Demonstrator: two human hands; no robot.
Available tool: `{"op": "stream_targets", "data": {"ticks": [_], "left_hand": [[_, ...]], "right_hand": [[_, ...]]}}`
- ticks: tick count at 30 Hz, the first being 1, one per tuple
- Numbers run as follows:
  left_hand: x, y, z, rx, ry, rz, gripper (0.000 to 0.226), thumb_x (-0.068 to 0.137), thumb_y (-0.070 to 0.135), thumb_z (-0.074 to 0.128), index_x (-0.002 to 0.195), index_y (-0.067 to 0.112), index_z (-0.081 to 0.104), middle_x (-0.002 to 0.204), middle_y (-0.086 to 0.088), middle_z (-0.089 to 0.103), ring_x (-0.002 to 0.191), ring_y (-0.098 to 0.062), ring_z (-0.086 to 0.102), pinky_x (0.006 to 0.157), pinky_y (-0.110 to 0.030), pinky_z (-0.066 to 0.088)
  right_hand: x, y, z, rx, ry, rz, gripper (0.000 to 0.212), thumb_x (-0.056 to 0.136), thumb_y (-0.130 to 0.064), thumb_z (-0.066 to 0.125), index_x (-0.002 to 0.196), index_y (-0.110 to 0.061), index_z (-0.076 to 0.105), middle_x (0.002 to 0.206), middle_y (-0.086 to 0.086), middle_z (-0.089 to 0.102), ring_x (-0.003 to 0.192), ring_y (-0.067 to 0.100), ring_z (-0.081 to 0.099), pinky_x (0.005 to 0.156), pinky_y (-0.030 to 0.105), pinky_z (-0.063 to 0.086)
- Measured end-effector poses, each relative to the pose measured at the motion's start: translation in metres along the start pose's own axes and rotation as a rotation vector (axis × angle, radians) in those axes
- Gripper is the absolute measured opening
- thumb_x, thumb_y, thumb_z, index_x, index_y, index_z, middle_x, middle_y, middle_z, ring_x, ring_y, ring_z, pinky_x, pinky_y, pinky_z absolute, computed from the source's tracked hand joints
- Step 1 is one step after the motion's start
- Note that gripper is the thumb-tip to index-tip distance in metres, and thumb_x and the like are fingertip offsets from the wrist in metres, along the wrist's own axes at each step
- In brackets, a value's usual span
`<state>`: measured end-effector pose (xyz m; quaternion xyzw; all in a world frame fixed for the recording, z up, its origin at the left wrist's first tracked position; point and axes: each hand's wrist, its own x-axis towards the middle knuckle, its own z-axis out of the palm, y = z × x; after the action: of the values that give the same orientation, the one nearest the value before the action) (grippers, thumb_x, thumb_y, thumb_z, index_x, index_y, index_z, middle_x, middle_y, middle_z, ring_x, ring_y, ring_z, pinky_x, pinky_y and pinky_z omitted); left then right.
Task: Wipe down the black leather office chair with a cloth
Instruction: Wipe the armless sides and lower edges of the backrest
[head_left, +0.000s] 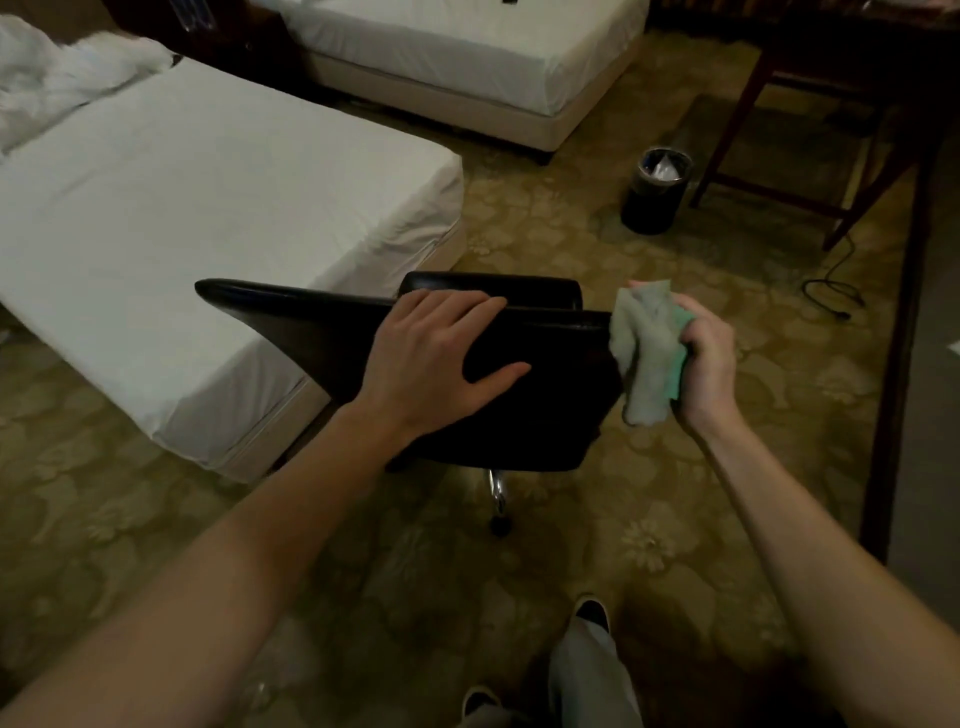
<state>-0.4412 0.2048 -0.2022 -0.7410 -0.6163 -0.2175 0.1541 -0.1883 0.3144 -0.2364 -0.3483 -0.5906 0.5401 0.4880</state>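
The black leather office chair (545, 405) stands in the middle of the view, seen from behind and above its backrest. My left hand (436, 358) grips the top edge of the backrest, fingers over the rim and thumb on the back face. My right hand (709, 358) holds a crumpled pale green cloth (649, 348) against the backrest's right edge. The chair's seat shows as a dark strip (493, 286) beyond the backrest. A chrome leg with a caster (500, 499) shows below it; the rest of the base is hidden.
A white bed (182, 218) lies close on the chair's left, and a second bed (467, 57) stands further back. A black waste bin (657, 189) sits on the patterned carpet. A dark wooden desk (883, 130) stands at the right, with a cable (831, 286) on the floor. My feet (589, 618) are below.
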Motion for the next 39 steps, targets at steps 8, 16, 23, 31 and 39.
{"op": "stream_targets", "data": {"ticks": [8,16,23,31,39], "left_hand": [[0.008,0.004,-0.011,-0.11,-0.089,-0.072,0.05,0.094,0.064,0.048,0.11,0.02,0.066,0.106,0.004,0.067,0.098,-0.018,0.063,0.093,-0.032,0.045],[0.003,-0.008,-0.025,-0.022,-0.112,-0.174,0.048,0.096,0.065,0.04,0.084,0.019,0.047,0.081,0.002,0.052,0.077,-0.024,0.057,0.075,-0.034,0.04],[0.015,-0.006,-0.038,0.094,-0.251,-0.149,0.052,0.094,0.072,0.035,0.078,0.023,0.045,0.079,0.006,0.049,0.072,-0.016,0.05,0.062,-0.03,0.034],[-0.025,-0.054,-0.044,0.001,-0.247,-0.12,0.038,0.093,0.049,0.044,0.083,0.015,0.057,0.084,0.001,0.054,0.079,-0.019,0.052,0.066,-0.03,0.041],[-0.046,-0.131,-0.049,-0.015,-0.25,-0.038,0.024,0.093,0.037,0.047,0.081,0.018,0.057,0.084,0.002,0.059,0.082,-0.021,0.05,0.078,-0.034,0.04]], "right_hand": [[-0.012,0.019,0.0,-0.035,0.248,0.267,0.029,0.102,-0.018,0.039,0.09,-0.004,0.062,0.084,-0.004,0.055,0.078,0.006,0.051,0.076,0.028,0.043],[-0.036,0.037,0.025,0.063,0.176,0.501,0.03,0.103,-0.023,0.039,0.13,-0.009,0.045,0.108,-0.003,0.057,0.095,0.005,0.057,0.089,0.026,0.047],[-0.06,0.034,0.062,-0.328,-0.12,0.256,0.058,0.085,-0.071,0.049,0.12,-0.024,0.05,0.123,0.001,0.057,0.099,-0.001,0.056,0.089,0.012,0.045],[-0.069,0.064,0.113,-0.164,-0.203,0.031,0.025,0.092,-0.024,0.062,0.089,-0.044,0.077,0.086,-0.021,0.071,0.082,-0.004,0.065,0.075,0.015,0.052],[-0.08,0.13,0.205,-0.539,-0.159,0.501,0.028,0.099,-0.011,0.053,0.12,0.006,0.057,0.124,0.026,0.058,0.115,0.03,0.055,0.099,0.032,0.041]]}}
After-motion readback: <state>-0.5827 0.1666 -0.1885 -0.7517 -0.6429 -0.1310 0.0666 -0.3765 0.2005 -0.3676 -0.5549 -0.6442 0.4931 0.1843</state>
